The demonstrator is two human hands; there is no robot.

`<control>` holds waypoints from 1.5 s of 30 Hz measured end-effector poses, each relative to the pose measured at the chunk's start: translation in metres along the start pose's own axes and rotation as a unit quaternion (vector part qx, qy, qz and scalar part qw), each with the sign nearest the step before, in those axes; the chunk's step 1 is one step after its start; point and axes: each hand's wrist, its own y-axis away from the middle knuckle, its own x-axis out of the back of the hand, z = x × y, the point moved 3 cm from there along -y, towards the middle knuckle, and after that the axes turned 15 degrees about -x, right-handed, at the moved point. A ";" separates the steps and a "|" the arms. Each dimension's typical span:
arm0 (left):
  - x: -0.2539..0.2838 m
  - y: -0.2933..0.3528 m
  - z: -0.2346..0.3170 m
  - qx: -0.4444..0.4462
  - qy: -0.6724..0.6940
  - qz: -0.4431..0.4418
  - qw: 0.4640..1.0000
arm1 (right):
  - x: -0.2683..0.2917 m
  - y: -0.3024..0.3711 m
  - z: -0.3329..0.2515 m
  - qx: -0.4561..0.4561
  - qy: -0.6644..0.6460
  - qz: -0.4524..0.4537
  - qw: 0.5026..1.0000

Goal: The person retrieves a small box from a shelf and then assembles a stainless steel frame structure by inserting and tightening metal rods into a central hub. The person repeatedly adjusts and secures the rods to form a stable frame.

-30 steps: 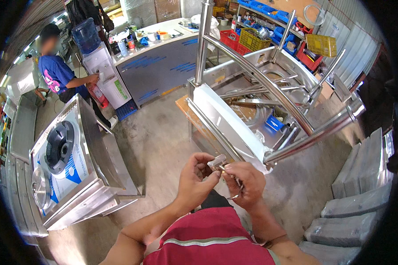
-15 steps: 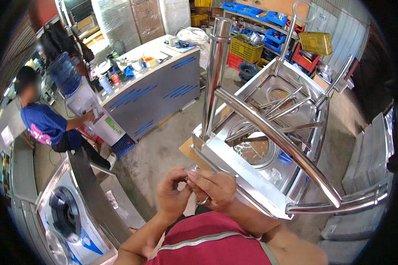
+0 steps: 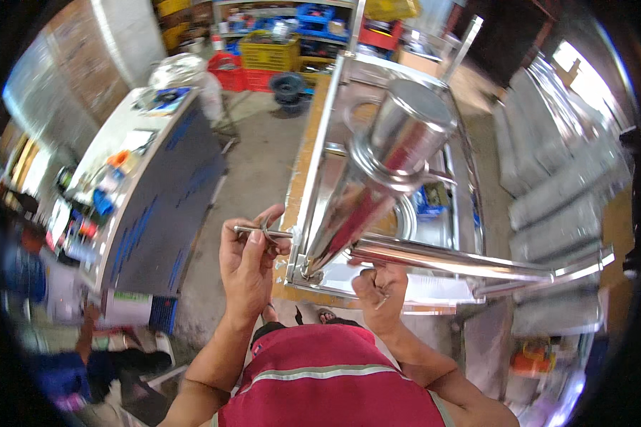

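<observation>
Moved apart now are the left hand (image 3: 245, 265) and right hand (image 3: 382, 295), one on each side of the shiny post (image 3: 367, 196). Left of it, a thin rod (image 3: 246, 229) is pinched by fingers, maybe to keep steady; right of it, fingers are curled, but what is held cannot be told.

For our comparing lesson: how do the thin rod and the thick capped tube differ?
The thin rod is far narrower than the thick capped tube. The rod is held in the left hand; the tube stands at a corner of the frame. The rod runs sideways; the tube points up toward the camera. Both look like shiny metal.
</observation>
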 end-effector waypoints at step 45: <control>-0.033 -0.056 0.027 -0.157 -0.399 -0.430 0.794 | -0.050 -0.018 -0.001 0.066 -0.144 0.070 0.985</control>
